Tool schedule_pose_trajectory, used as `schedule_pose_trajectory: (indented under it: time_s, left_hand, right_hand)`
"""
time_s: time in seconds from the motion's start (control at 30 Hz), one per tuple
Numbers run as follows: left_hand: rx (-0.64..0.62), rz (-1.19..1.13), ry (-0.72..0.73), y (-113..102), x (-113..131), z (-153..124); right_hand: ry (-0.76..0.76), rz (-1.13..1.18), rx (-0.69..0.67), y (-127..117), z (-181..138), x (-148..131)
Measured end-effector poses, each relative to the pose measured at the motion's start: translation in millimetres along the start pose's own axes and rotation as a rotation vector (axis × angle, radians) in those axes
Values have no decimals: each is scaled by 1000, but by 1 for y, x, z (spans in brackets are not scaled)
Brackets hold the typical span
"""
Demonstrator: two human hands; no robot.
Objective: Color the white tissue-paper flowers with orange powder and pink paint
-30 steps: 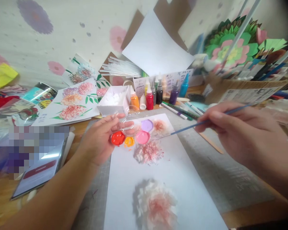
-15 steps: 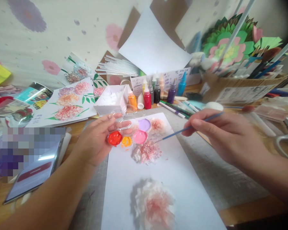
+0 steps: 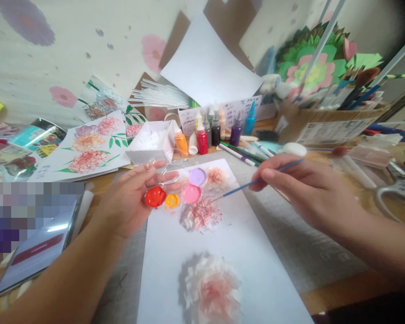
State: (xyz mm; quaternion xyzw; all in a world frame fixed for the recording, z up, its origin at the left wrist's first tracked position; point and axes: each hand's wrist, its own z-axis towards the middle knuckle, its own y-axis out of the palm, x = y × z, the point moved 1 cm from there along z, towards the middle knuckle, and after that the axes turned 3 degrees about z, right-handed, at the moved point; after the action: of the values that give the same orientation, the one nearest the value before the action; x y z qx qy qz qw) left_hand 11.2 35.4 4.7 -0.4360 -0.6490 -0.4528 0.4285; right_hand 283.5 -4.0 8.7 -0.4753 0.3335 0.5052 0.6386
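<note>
My left hand holds a clear plastic paint palette with wells of red, orange, pink and lilac paint, just above a white sheet. My right hand pinches a thin blue paintbrush; its tip hangs right of the pink well, near a small pink tissue flower. Two more tissue flowers lie on the sheet: a red-speckled one under the palette and a larger pale pink one near the front.
Small paint bottles stand behind the sheet beside a white box and pens. Flower paintings lie at the left, a phone at the front left, scissors at the right, a cardboard box behind.
The view has drifted so everything sits slightly further left. My right hand with the brush has moved left towards the palette. The left hand still holds the palette.
</note>
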Motion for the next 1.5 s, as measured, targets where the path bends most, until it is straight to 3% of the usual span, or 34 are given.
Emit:
schedule_pose_trajectory:
  time_s: [0.8,1.5]
  left_hand:
    - [154,88,-129,10,8,-6]
    - [135,121,-115,6,5,-2]
  right_hand:
    - [-77,-146,-6,-3,-1,-4]
    - [-143,-206,-3,-7,-8,-4]
